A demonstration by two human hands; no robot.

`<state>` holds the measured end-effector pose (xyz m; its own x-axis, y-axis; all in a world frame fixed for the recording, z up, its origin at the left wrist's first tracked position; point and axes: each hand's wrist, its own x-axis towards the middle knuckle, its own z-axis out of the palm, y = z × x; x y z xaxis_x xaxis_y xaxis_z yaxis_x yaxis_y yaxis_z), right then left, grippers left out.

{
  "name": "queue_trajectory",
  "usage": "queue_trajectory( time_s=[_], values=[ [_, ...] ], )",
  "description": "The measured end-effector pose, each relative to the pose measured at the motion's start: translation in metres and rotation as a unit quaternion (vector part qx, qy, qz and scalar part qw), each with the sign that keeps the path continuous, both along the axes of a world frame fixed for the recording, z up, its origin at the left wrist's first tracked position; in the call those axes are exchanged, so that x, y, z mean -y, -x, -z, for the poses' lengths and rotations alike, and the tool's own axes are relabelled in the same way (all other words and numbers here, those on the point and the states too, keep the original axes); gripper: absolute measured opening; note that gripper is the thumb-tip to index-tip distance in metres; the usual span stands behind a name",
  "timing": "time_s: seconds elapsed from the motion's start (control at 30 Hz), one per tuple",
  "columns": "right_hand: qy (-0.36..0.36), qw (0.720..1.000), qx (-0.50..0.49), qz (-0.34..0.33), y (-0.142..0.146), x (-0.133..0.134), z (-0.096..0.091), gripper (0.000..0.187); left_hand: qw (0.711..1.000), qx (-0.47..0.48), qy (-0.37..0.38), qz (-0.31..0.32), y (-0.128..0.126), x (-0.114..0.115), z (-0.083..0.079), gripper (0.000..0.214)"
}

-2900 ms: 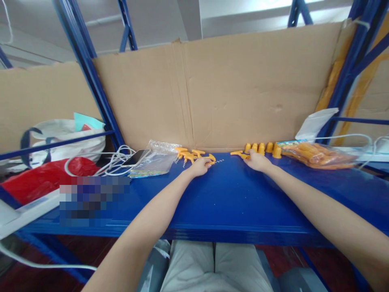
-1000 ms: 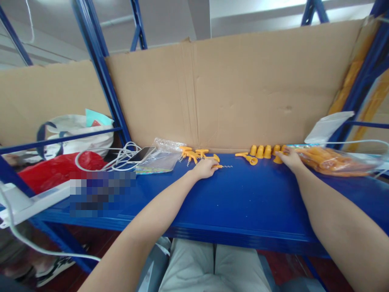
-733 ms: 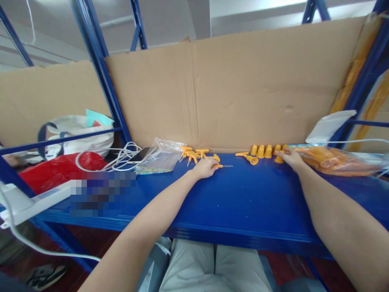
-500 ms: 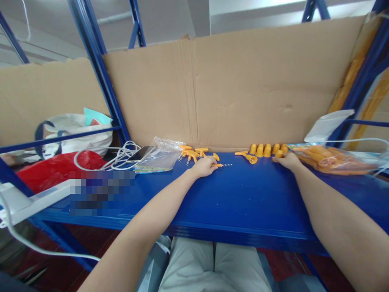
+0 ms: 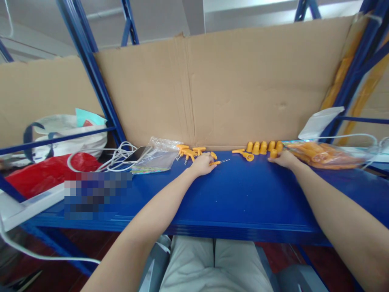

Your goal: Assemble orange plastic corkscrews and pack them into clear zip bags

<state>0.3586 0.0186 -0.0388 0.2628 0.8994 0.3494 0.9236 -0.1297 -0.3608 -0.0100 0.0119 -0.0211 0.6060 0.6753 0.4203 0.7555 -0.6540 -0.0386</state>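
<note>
Bright, even light from overhead, with white glare on the ceiling [image 5: 258, 3] far above the fingers [image 5: 209, 159]. Shelf posts [image 5: 91, 77] left of them bow with wide-angle distortion.

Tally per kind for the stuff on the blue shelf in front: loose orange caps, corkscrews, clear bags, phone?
Loose orange caps: 6, one pinched by the right hand
Corkscrews: about 6, one gripped by the left hand; the pile overlaps
Clear bags: 2
Phone: 1
Total: about 15
</note>
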Motion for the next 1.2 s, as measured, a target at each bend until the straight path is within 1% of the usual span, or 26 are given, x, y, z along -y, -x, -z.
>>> queue_trajectory(
  time_s=[0.03,0.07,0.1,0.17,0.2,0.23,0.3,0.37,0.5,0.6,0.77,1.0,1.2],
  values=[
    [0.051,0.998,0.014,0.03,0.007,0.005,-0.005,0.023,1.0,0.0,-0.007,-0.002,0.0,0.0,0.0,0.02],
    [0.062,0.996,0.036,0.047,0.016,0.009,-0.011,0.024,1.0,-0.001,-0.012,-0.004,0.001,0.0,-0.001,0.021],
    [0.063,0.995,0.055,0.05,0.024,0.012,-0.017,0.026,1.0,-0.001,-0.016,-0.006,0.001,0.0,-0.001,0.021],
    [0.041,0.995,0.083,0.028,0.039,0.015,-0.027,0.03,1.0,-0.002,-0.024,-0.011,0.002,0.001,-0.002,0.021],
    [0.024,0.995,0.096,0.011,0.047,0.015,-0.031,0.029,1.0,-0.003,-0.027,-0.014,0.002,0.001,-0.003,0.021],
    [0.0,0.994,0.107,-0.02,0.054,0.014,-0.035,0.029,0.999,-0.004,-0.029,-0.016,0.002,0.002,-0.004,0.022],
    [-0.05,0.988,0.11,-0.097,0.066,0.012,-0.039,0.028,0.999,-0.006,-0.026,-0.02,0.002,0.003,-0.005,0.023],
    [-0.08,0.977,0.097,-0.172,0.077,0.011,-0.04,0.028,1.0,-0.003,-0.012,-0.024,0.001,0.004,-0.006,0.024],
    [-0.06,0.959,0.09,-0.263,0.097,0.014,-0.038,0.024,0.999,0.013,0.016,-0.033,0.001,0.005,-0.006,0.022],
    [-0.054,0.948,0.083,-0.302,0.11,0.018,-0.036,0.021,0.999,0.007,0.024,-0.044,0.002,0.006,-0.007,0.022],
    [-0.053,0.946,0.068,-0.313,0.121,0.02,-0.033,0.021,0.998,-0.005,0.035,-0.052,0.001,0.008,-0.008,0.023],
    [-0.071,0.943,0.075,-0.316,0.117,0.016,-0.027,0.02,0.998,-0.003,0.052,-0.038,0.002,0.008,-0.01,0.024],
    [-0.074,0.937,0.067,-0.334,0.119,0.015,-0.026,0.021,0.998,0.014,0.055,-0.041,0.0,0.009,-0.009,0.022]
  ],
)
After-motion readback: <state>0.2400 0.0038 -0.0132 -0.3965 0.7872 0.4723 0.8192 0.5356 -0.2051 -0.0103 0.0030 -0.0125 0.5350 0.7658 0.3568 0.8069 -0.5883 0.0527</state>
